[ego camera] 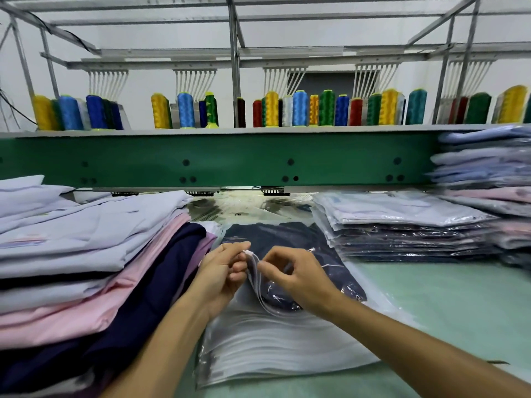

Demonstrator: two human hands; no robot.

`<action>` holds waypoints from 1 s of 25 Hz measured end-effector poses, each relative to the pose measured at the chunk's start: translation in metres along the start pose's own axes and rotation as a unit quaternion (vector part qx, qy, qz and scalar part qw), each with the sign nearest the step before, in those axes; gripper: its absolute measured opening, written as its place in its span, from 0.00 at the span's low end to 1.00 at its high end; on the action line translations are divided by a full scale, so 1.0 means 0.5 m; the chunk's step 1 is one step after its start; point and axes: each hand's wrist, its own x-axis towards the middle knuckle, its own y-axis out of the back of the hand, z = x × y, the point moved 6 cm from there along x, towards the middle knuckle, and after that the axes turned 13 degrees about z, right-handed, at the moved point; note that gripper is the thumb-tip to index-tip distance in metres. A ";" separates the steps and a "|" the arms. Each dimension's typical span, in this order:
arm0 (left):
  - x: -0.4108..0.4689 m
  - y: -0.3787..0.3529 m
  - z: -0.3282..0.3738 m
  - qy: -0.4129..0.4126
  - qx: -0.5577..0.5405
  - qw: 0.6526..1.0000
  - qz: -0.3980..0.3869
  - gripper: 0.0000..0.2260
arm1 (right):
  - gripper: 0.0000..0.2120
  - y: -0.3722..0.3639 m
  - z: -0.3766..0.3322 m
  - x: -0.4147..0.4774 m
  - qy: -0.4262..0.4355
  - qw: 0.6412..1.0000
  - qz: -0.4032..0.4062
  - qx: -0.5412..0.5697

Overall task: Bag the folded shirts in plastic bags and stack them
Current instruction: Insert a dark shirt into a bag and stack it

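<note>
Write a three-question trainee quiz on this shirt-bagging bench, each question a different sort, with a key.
1. True or false: the left hand and right hand both pinch the zip edge of the plastic bag holding the navy shirt.
2. The unbagged folded shirts lie: A) left of the hands, B) right of the hands, C) on the thread shelf.
3. Fill in: the bagged shirt lies on a pile of empty ____.

Key: 1 true; 2 A; 3 bags.
</note>
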 end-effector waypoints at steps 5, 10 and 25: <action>-0.010 -0.012 -0.012 -0.014 0.026 0.999 -0.031 0.12 | 0.10 0.013 -0.025 -0.001 0.110 0.981 0.070 -0.145; -0.017 -0.016 -0.012 -0.029 0.028 0.999 -0.032 0.14 | 0.06 0.014 -0.045 -0.004 0.183 0.955 0.101 -0.210; 0.019 0.039 0.041 -0.103 -0.143 0.979 0.101 0.12 | 0.09 0.110 0.030 0.040 0.106 0.960 0.013 -0.260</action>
